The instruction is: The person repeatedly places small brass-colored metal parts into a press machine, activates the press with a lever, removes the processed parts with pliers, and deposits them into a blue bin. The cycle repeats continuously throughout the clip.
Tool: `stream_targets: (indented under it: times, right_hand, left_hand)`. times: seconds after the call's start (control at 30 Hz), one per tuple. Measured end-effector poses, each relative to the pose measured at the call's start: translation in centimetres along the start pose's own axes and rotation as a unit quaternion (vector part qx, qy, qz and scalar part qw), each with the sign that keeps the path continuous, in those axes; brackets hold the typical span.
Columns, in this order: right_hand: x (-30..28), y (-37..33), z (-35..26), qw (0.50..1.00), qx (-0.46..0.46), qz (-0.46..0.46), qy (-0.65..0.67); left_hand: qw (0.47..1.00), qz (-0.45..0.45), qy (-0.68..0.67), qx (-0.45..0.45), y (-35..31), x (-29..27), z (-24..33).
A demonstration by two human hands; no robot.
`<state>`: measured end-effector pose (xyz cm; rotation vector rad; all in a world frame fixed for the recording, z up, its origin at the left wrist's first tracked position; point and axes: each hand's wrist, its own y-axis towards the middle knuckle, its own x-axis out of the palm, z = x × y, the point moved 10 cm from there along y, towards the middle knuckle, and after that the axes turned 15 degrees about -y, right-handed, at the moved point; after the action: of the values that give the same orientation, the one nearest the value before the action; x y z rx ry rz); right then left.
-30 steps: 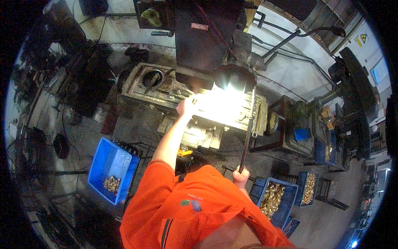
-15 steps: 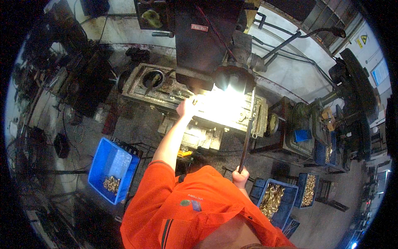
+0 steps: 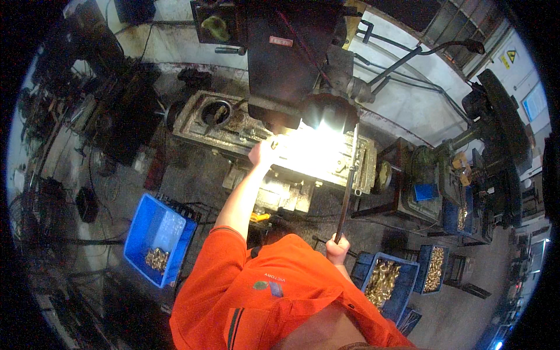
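My left hand (image 3: 264, 151) is at the front edge of the machine table (image 3: 192, 129), just left of the bright work light. Its fingers are closed around something small by the glare, which I cannot make out. Low on the right, my right hand (image 3: 337, 248) grips the end of a long dark lever (image 3: 346, 204) that slants up to the machine head (image 3: 329, 111). The lamp's glare washes out the middle of the table, so whatever is clamped there is hidden.
A blue bin (image 3: 135, 233) with a few brass parts (image 3: 157, 259) stands on the left floor. Close on the right is a blue crate (image 3: 413, 274) of larger brass parts (image 3: 382, 283); beyond it sits another crate (image 3: 442, 251). A second machine (image 3: 496, 128) stands far right.
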<state>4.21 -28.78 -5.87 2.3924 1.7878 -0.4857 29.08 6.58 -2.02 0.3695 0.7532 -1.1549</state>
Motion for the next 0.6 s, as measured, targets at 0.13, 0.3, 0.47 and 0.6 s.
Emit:
stream_targets:
  times: [0.13,0.3,0.47,0.6]
  right_hand:
    - [0.2,0.2,0.1,1.0,-0.015,-0.009,0.017]
    - [0.2,0.3,0.4,1.0,-0.013,-0.002,0.012]
    - [0.4,0.4,1.6,1.0,0.002,-0.012,0.026]
    - [0.2,0.6,1.8,1.0,-0.021,0.008,0.001]
  left_hand:
    - [1.0,0.009,-0.009,0.007,0.7,0.7,-1.0]
    - [1.0,0.002,-0.007,0.004,-0.5,-0.4,0.7]
    - [1.0,-0.006,-0.012,-0.006,-0.1,0.0,0.0]
    - [1.0,0.002,-0.012,0.006,-0.2,-0.1,0.3]
